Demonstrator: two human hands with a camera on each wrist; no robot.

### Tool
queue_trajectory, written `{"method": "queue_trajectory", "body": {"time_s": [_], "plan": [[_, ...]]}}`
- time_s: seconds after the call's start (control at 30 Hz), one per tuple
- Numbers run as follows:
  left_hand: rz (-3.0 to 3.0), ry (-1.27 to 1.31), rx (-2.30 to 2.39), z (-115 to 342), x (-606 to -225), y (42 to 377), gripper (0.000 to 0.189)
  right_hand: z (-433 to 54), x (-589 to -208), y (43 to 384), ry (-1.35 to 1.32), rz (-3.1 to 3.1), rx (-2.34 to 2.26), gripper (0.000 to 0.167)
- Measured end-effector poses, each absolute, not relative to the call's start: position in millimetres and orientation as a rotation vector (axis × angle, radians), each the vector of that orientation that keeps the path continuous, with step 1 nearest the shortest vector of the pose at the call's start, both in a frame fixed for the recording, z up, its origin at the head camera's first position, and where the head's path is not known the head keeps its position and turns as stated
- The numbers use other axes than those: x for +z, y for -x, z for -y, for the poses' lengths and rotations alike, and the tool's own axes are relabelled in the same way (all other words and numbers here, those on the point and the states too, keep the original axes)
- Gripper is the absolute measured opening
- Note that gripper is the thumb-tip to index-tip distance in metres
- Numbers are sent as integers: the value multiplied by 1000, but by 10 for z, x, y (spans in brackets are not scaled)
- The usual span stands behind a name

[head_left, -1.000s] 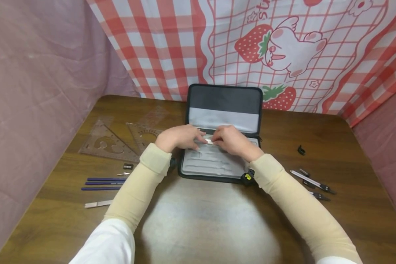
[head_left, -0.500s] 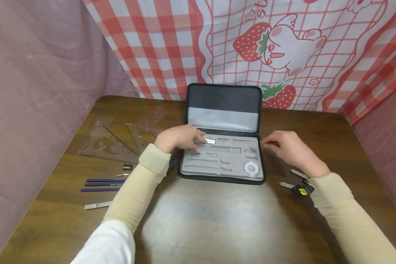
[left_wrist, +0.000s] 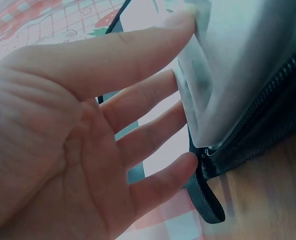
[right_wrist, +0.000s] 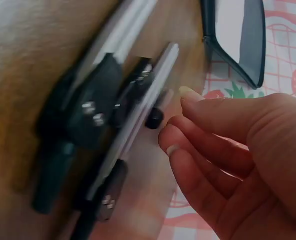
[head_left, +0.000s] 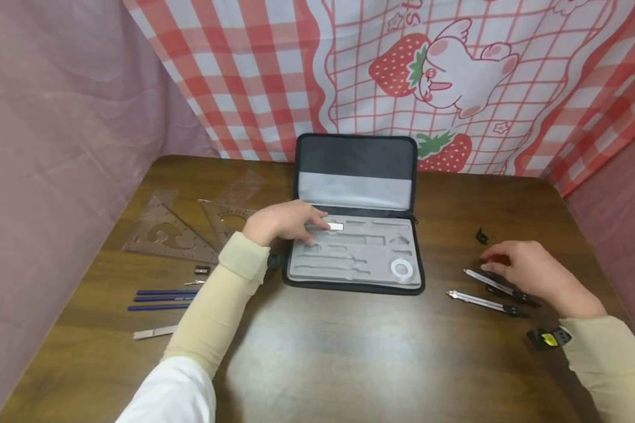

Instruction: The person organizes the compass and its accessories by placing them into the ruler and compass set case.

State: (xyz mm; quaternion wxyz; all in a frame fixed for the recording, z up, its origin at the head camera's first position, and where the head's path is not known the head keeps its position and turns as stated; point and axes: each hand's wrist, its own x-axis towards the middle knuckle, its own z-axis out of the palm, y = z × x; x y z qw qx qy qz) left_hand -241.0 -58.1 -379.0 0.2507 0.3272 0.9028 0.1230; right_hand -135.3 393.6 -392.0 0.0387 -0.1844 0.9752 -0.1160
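An unzipped black case [head_left: 356,194] lies open with a grey moulded tray [head_left: 328,281] inside. My left hand [head_left: 286,221] rests at the tray's back left corner, fingers extended; in the left wrist view its fingertips meet the tray edge. Beside its index finger, a small white block [head_left: 336,227] sits in the tray, as does a white ring [head_left: 401,269] at front right. My right hand [head_left: 534,273] is over the far compass [head_left: 489,278]; in the right wrist view its thumb and fingers are bent with a gap and nothing between them. A nearer compass [head_left: 478,300] lies alongside.
A small black clip-like part [head_left: 482,236] lies behind the compasses. To the left are clear set squares [head_left: 164,232], a sharpener [head_left: 202,269], three blue pencils [head_left: 161,299] and a pale flat strip [head_left: 154,332]. A checked cloth [head_left: 275,76] hangs behind the table.
My right hand has left the white block in the tray and moved right and nearer, to the compasses. My left hand has stayed at the tray.
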Motion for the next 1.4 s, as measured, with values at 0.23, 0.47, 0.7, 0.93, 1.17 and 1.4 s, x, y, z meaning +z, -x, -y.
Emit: {"method": "queue_trajectory", "body": {"time_s": [0.23, 0.47, 0.7, 0.93, 1.17, 1.4], "plan": [[-2447, -900, 317, 616, -3776, 2425, 54, -3938, -3982, 1363, 573, -2954, -364, 12], [-2438, -1007, 182, 603, -3781, 2444, 61, -3881, -3959, 1390, 614, -3002, -338, 10], [-2475, -1163, 97, 627, -3827, 2422, 59, -3447, -3877, 1446, 708, -3024, -464, 18], [-2478, -1197, 92, 626, -3836, 2419, 58, -2861, -3943, 1527, 877, -2963, -668, 21], [-2509, -1346, 60, 528, -3754, 2356, 48, -2601, -4058, 1594, 928, -2901, -689, 18], [-2426, -1646, 34, 121, -3719, 2096, 48, -2602, -4055, 1662, 877, -2862, -732, 18]]}}
